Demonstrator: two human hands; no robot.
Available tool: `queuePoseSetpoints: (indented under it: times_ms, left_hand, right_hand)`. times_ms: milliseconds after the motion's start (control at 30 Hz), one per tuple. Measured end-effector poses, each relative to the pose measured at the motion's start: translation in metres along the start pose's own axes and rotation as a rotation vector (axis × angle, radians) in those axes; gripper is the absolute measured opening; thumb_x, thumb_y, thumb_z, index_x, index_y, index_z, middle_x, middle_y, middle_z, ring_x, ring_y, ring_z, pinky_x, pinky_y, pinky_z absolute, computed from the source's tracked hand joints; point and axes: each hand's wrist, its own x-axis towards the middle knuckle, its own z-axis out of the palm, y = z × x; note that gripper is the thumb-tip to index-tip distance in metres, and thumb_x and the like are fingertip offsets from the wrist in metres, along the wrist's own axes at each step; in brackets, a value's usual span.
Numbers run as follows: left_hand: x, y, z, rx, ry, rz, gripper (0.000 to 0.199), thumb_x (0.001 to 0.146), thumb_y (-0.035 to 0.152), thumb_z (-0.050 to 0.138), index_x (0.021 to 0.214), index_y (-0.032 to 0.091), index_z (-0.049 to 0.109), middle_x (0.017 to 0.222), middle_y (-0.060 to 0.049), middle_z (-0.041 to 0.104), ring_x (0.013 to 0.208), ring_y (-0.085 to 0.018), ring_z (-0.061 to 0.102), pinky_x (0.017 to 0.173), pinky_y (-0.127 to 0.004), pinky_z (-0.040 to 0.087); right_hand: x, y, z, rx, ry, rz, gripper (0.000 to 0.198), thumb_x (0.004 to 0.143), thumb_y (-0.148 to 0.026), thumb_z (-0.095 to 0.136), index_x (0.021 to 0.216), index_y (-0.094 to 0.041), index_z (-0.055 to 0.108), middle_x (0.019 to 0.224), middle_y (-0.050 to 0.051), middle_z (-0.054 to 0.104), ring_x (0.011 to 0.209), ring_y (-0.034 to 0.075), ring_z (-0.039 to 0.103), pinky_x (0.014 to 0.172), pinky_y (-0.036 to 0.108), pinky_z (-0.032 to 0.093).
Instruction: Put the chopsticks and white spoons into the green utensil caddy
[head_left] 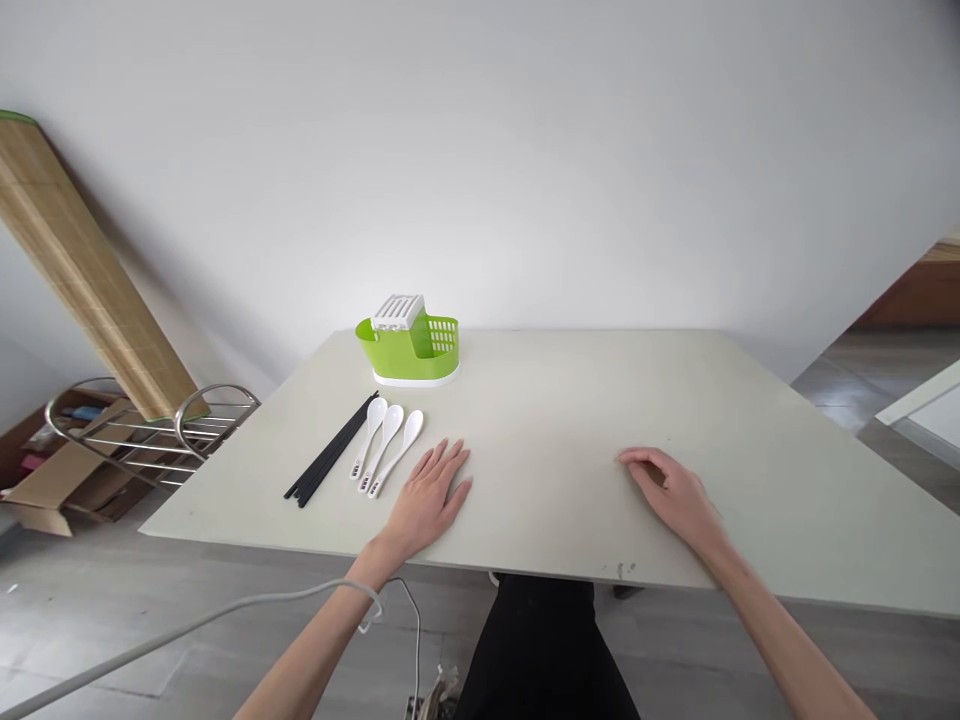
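Note:
My left hand [431, 500] lies flat on the table with its fingers stretched out, holding nothing. Just left of it are three white spoons [389, 430], side by side, bowls toward the wall and printed marks on their handle ends. A bundle of black chopsticks [330, 452] lies slantwise left of the spoons. Behind them stands a green utensil basket [394, 350] with a white base and a white slotted top on its middle part. Well to the right, my right hand [679, 497] rests on the table, loosely curled, thumb and fingertips together, with nothing visible in it.
The pale table [540, 420] reaches the white wall [562, 180]. At left are a rolled bamboo mat [90, 270], a metal rack [180, 430] and an open cardboard box [75, 480]. A grey cable [247, 602] crosses my left forearm.

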Motion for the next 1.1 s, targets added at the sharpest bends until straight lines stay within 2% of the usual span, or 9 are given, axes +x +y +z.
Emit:
queuePoseSetpoints:
  times_ms: [367,600,867,1100]
  left_hand:
    - [-0.010,0.010,0.005,0.051,0.040,-0.019,0.052,0.112,0.042,0.038,0.161,0.026,0.043,0.170,-0.004,0.040,0.161,-0.027,0.028,0.131,-0.053,0.031]
    - [-0.009,0.014,0.000,0.053,0.028,-0.024,0.052,0.112,0.040,0.039,0.161,0.024,0.043,0.169,-0.005,0.041,0.161,-0.027,0.028,0.131,-0.054,0.031]
    - [-0.010,0.012,0.001,0.028,0.058,-0.018,0.054,0.111,0.040,0.042,0.164,0.030,0.037,0.170,-0.003,0.041,0.161,-0.026,0.029,0.131,-0.053,0.031]
    - [-0.011,0.015,-0.001,0.025,0.050,-0.027,0.054,0.111,0.039,0.042,0.164,0.029,0.037,0.170,-0.003,0.040,0.161,-0.026,0.028,0.132,-0.052,0.031]
  right_hand:
    - [-0.007,-0.007,-0.002,-0.006,0.024,-0.029,0.038,0.095,-0.054,0.051,0.101,-0.026,0.075,0.122,0.010,0.078,0.109,0.030,0.071,0.097,0.044,0.054]
    - [-0.010,-0.003,-0.002,-0.033,0.011,-0.013,0.037,0.099,-0.053,0.050,0.107,-0.027,0.075,0.127,0.008,0.076,0.113,0.030,0.070,0.093,0.043,0.055]
    - [-0.010,0.000,-0.001,-0.043,-0.008,0.018,0.037,0.099,-0.055,0.051,0.109,-0.030,0.076,0.131,0.006,0.075,0.113,0.029,0.071,0.083,0.039,0.058]
    - [-0.012,0.002,-0.002,-0.046,-0.004,0.041,0.038,0.097,-0.058,0.053,0.108,-0.030,0.076,0.130,0.006,0.075,0.111,0.030,0.072,0.076,0.037,0.059]
